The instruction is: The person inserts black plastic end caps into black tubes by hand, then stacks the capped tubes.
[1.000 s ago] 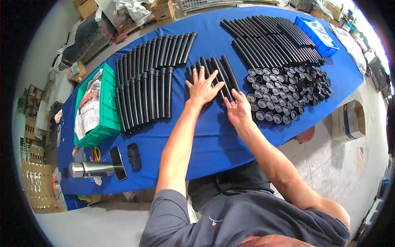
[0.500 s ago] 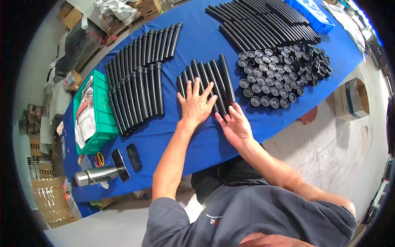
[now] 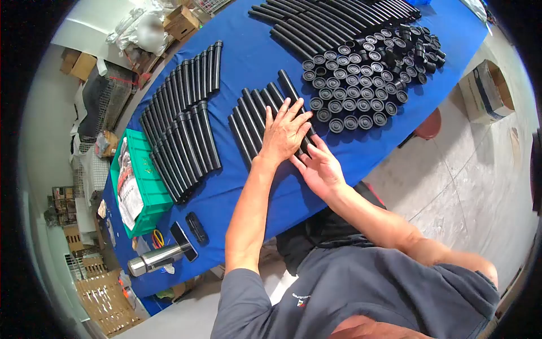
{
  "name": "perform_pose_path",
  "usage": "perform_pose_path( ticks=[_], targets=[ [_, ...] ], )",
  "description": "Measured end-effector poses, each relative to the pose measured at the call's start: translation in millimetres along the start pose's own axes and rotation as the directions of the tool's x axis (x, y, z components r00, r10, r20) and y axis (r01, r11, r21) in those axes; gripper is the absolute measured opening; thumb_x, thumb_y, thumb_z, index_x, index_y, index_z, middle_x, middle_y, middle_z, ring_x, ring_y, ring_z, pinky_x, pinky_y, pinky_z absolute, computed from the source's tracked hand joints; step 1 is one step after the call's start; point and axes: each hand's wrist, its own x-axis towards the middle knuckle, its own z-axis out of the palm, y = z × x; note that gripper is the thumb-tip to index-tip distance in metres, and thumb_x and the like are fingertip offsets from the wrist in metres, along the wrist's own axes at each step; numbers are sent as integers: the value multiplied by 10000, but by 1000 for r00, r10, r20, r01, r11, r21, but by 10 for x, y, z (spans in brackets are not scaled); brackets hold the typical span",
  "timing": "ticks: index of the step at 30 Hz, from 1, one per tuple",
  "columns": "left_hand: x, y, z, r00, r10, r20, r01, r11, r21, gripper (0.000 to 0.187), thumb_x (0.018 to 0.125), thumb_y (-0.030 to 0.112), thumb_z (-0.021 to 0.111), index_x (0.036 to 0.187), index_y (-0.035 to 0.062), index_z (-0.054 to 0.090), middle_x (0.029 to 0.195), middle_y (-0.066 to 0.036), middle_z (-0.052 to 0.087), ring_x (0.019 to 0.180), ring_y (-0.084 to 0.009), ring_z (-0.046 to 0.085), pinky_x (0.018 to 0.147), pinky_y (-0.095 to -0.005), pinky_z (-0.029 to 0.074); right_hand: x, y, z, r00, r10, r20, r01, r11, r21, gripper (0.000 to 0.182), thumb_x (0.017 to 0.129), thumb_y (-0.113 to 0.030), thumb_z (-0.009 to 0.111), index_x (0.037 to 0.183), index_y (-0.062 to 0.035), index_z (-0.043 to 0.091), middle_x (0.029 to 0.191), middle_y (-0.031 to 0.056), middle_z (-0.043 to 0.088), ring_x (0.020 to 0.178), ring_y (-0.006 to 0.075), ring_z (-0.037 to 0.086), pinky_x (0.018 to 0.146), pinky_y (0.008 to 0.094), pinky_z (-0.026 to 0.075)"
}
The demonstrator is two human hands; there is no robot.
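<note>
Several black tubes point(image 3: 244, 133) lie side by side at the middle of the table. My left hand point(image 3: 282, 133) rests palm-down over the right-hand ones, fingers spread. Close to their near ends is my right hand point(image 3: 322, 169), palm turned up and sideways, thumb and fingers apart, with fingertips against the rightmost tube point(image 3: 289, 87). The lower parts of some tubes are hidden under my hands. To the right sit many round black caps point(image 3: 353, 91) with ringed faces, packed closely together. Left of my hands, capped black tubes point(image 3: 183, 147) lie in two overlapping rows.
More black tubes point(image 3: 316, 25) lie at the far side of the blue-covered table point(image 3: 237, 195). A green crate point(image 3: 149, 192) stands at the left, near a steel flask point(image 3: 158, 260), a phone point(image 3: 184, 240) and a black case point(image 3: 196, 227). On the floor at right are a cardboard box point(image 3: 485, 93) and a red stool point(image 3: 429, 125).
The camera view has shifted. My left hand has moved right across the tubes, uncovering those on the left. My right hand stays at the near ends of the right-hand tubes.
</note>
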Motion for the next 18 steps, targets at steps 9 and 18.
perform_pose_path(
  ticks=[9,18],
  targets=[
    [84,50,90,997,-24,-79,22,999,-23,348,974,427,610,1180,177,736,1455,-49,579,1431,-323,436,1134,-716,243,-43,-99,-68,999,47,-23,-47,999,22,640,962,-38,609,1533,-117,333,1412,130,515,1357,299,455,1187,583,324],
    [37,-62,130,990,-13,-142,12,1000,-3,453,949,493,601,1246,170,711,1438,-58,597,1384,-290,503,1138,-651,305,-388,-400,-301,994,104,32,-95,972,-217,573,1000,-124,604,1510,-33,359,1465,232,435,1363,390,479,1151,507,405]
  ],
)
